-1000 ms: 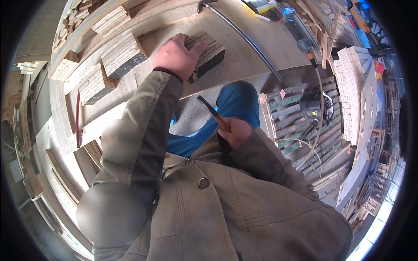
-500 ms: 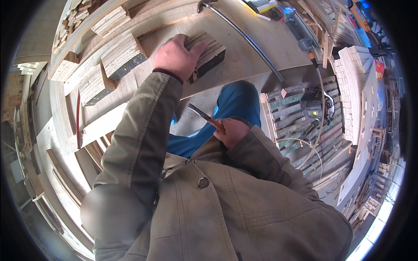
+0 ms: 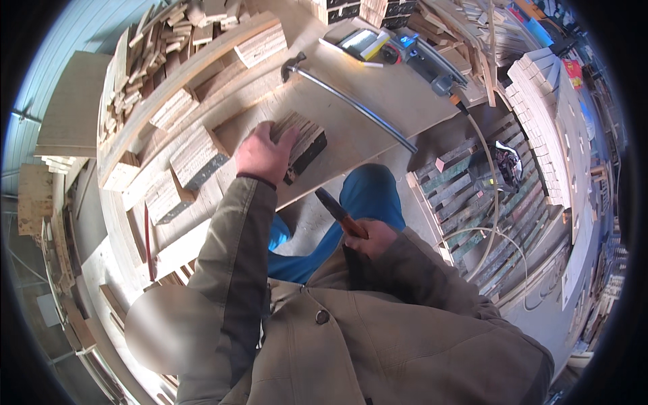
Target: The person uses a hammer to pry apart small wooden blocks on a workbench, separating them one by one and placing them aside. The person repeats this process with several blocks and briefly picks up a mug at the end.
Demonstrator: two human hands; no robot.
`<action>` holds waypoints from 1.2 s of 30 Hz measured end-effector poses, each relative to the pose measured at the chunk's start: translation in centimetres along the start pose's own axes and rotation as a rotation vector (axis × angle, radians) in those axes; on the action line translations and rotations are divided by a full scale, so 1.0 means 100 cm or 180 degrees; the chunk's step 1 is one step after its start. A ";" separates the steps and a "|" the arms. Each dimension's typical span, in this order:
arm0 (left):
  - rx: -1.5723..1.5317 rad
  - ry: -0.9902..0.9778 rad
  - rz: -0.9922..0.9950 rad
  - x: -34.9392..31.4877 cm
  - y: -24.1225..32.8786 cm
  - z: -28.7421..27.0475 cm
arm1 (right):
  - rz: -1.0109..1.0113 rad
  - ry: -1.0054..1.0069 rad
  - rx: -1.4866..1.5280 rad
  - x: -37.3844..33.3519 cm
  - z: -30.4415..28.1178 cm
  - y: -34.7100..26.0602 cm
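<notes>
My left hand (image 3: 262,156) is closed over the near-left end of a laminated wood block (image 3: 309,142) with a dark side face, lying at the bench's edge. In front of my body, my right hand (image 3: 372,239) grips a chisel (image 3: 339,213) by its orange-brown wooden handle. The dark metal blade points up and left, apart from the block. Beyond the block, a hammer (image 3: 351,102) with a long metal shaft lies across the bench. More laminated blocks, one here (image 3: 198,158) and another here (image 3: 167,197), sit left of my left hand.
Wood offcuts (image 3: 135,74) are heaped at the far left behind a wooden rail (image 3: 196,71). A slim red stick (image 3: 148,243) lies at left. Toward the back is a power tool (image 3: 432,75) with a hose. A slatted pallet (image 3: 466,189) and stacked boards (image 3: 540,128) stand at right.
The view has shifted, with more of the bench's far side showing. My left hand stays on the block. The chisel in my right hand has turned slightly and its blade looks darker.
</notes>
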State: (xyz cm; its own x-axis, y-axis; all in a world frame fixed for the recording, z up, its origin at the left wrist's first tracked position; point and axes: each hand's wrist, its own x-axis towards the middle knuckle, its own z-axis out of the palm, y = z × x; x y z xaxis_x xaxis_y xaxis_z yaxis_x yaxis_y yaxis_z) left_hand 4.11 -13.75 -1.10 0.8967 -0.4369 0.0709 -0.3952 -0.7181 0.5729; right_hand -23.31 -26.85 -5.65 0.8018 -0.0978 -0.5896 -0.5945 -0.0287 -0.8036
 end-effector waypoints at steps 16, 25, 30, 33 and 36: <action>0.0498 -0.0530 0.0626 -0.008 0.017 -0.030 | 0.0210 -0.0141 0.1359 0.023 -0.004 0.052; -0.0054 -0.0125 0.1070 0.022 0.052 -0.074 | 0.0225 -0.0147 0.1398 0.028 -0.022 0.063; -0.0277 -0.0159 0.1143 0.087 0.086 -0.091 | 0.0565 -0.0239 0.1552 0.026 -0.039 0.060; -0.0131 -0.0043 0.1150 0.123 0.102 -0.085 | 0.0598 -0.0396 0.1615 0.027 -0.052 0.064; -0.0103 -0.0118 0.1220 0.154 0.120 -0.072 | 0.0676 -0.0473 0.1730 0.026 -0.065 0.069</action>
State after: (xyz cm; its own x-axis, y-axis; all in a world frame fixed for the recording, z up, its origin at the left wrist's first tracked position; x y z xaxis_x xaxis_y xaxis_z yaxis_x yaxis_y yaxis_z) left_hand 14.65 -25.17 12.79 0.6770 -0.6901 0.2558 -0.6934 -0.4815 0.5361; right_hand -25.75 -33.74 -12.19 0.6922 0.0954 -0.7154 -0.6573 0.4926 -0.5703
